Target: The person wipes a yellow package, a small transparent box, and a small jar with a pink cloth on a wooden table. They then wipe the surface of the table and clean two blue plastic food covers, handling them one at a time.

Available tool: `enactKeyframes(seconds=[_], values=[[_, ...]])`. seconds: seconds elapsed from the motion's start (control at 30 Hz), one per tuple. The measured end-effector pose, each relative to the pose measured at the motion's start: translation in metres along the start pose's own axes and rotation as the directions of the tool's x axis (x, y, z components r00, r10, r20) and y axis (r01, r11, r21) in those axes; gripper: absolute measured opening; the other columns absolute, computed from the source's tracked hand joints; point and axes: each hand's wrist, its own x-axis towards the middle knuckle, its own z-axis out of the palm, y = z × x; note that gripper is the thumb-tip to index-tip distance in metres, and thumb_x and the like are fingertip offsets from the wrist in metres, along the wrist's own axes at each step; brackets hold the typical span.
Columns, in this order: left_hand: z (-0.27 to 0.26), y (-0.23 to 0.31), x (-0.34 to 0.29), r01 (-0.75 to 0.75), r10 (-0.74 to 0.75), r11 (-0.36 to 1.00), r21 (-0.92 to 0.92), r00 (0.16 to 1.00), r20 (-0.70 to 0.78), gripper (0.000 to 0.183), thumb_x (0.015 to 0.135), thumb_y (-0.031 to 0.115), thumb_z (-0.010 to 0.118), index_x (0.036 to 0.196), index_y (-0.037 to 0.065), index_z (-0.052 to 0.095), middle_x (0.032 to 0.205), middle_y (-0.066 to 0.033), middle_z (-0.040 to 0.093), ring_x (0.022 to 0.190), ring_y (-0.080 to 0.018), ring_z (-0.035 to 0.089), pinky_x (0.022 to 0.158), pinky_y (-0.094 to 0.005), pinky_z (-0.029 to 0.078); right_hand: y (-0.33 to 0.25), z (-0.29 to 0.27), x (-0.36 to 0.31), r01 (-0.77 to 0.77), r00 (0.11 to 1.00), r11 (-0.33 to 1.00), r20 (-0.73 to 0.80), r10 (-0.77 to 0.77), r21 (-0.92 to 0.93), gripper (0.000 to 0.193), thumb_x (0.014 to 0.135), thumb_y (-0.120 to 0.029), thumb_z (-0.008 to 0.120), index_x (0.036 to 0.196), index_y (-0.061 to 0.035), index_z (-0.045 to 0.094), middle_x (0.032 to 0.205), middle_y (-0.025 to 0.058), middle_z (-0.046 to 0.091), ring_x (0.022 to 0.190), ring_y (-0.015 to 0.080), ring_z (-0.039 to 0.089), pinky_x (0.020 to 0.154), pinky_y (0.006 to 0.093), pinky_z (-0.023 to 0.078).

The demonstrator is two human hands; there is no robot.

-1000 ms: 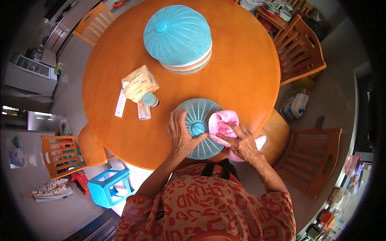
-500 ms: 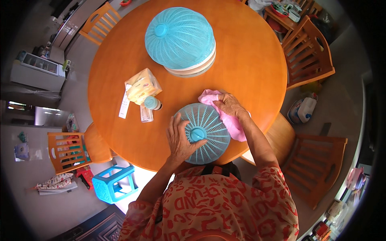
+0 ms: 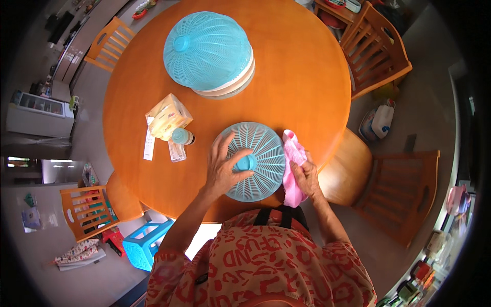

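Observation:
A small light-blue mesh food cover (image 3: 266,176), dome-shaped with a round knob, sits at the table's near edge in front of me. My left hand (image 3: 222,171) grips its left side, with thumb and forefinger on either side of the knob. To the right of the dome, my right hand (image 3: 306,176) closes on a pink cloth (image 3: 291,148). The cloth hangs bunched from the hand, close against the cover's right rim. Part of the right fingers is hidden in its folds.
A larger blue mesh cover (image 3: 209,51) stands over pale stacked rims at the far left of the round wooden table (image 3: 296,77). Left lie a tissue pack (image 3: 169,117), a small lidded jar (image 3: 181,135) and a white strip (image 3: 149,146). Chairs (image 3: 376,51) and a blue stool (image 3: 146,245) surround it.
My right hand has moved the pink cloth from the cover's upper right down along its right side, toward me. My left hand's fingers have shifted at the knob. The whole view has shifted slightly.

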Motion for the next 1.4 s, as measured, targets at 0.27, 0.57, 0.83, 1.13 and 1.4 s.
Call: enactKeyframes(seconds=[0.27, 0.57, 0.83, 1.13, 1.4], values=[[0.013, 0.017, -0.025, 0.069, -0.067, 0.997, 0.042, 0.996, -0.066, 0.050, 0.068, 0.045, 0.081, 0.108, 0.019, 0.067, 0.151, -0.0097, 0.032, 0.141, -0.0429, 0.018, 0.105, -0.0713, 0.016, -0.032, 0.012, 0.001, 0.287, 0.958, 0.848, 0.134, -0.253, -0.446, 0.041, 0.077, -0.008, 0.069, 0.116, -0.0222, 0.070, 0.130, 0.0133, 0.051, 0.109, 0.0366, 0.057, 0.088, 0.0410, 0.052], [0.011, 0.023, -0.022, 0.024, -0.017, 0.999, 0.033, 0.978, -0.209, 0.046, 0.068, 0.042, 0.082, 0.105, 0.018, 0.068, 0.131, -0.0111, 0.045, 0.129, -0.0363, 0.031, 0.105, -0.0582, 0.026, -0.003, 0.025, 0.101, 0.210, 0.949, 0.873, 0.307, -0.074, -0.439, 0.023, 0.088, -0.020, 0.062, 0.108, -0.0282, 0.071, 0.125, 0.0120, 0.056, 0.105, 0.0332, 0.059, 0.088, 0.0410, 0.052], [0.012, 0.027, -0.028, 0.051, -0.014, 0.988, 0.149, 0.972, -0.236, 0.044, 0.071, 0.036, 0.080, 0.107, 0.016, 0.066, 0.101, -0.0041, 0.052, 0.093, -0.0244, 0.047, 0.079, -0.0406, 0.035, -0.045, 0.008, 0.057, 0.401, 0.909, 0.833, 0.282, -0.308, -0.381, 0.013, 0.075, -0.011, 0.067, 0.087, -0.0119, 0.073, 0.120, 0.0081, 0.058, 0.092, 0.0321, 0.061, 0.076, 0.0394, 0.054], [0.014, 0.021, -0.026, -0.007, 0.023, 0.997, 0.077, 0.977, -0.212, 0.040, 0.076, 0.032, 0.078, 0.104, 0.009, 0.060, 0.081, -0.0051, 0.053, 0.077, -0.0230, 0.052, 0.073, -0.0376, 0.035, -0.082, 0.029, 0.043, 0.653, 0.753, 0.473, 0.436, -0.494, -0.592, 0.017, 0.071, -0.028, 0.070, 0.087, -0.0244, 0.076, 0.109, 0.0005, 0.058, 0.087, 0.0249, 0.055, 0.067, 0.0385, 0.055], [0.009, 0.025, -0.025, -0.034, 0.045, 0.998, 0.054, 0.974, -0.221, 0.038, 0.076, 0.030, 0.077, 0.102, 0.008, 0.059, 0.082, -0.0044, 0.056, 0.078, -0.0212, 0.055, 0.074, -0.0362, 0.037, -0.090, 0.056, 0.105, 0.595, 0.801, 0.556, 0.487, -0.349, -0.580, 0.026, 0.078, -0.024, 0.068, 0.104, -0.0265, 0.073, 0.113, 0.0046, 0.058, 0.101, 0.0329, 0.061, 0.074, 0.0401, 0.057]])
